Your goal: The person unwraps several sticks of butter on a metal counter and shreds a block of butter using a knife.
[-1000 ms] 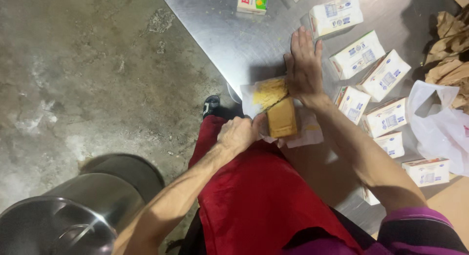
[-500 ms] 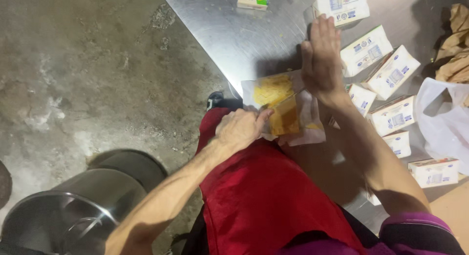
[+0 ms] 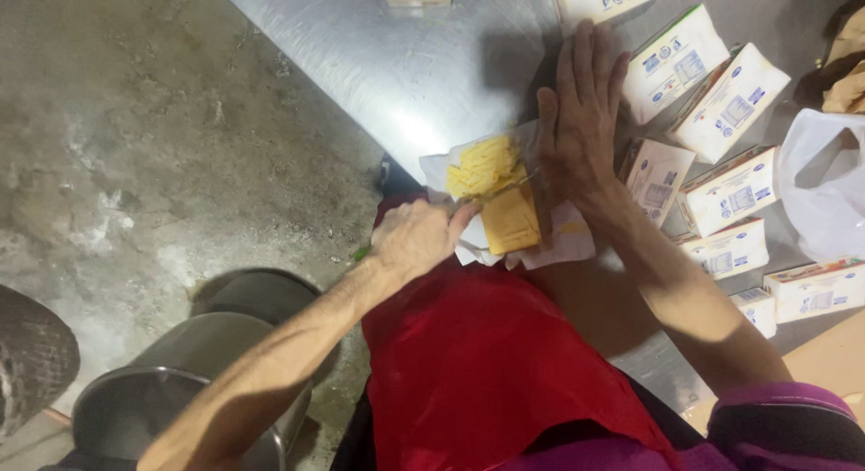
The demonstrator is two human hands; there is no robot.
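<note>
The person's left hand, fisted on a knife, is slicing the yellow butter block on its white wrapper at the steel table's edge, the right hand pressing flat and open beside it; the cut probably needs steady downward pressure.
</note>
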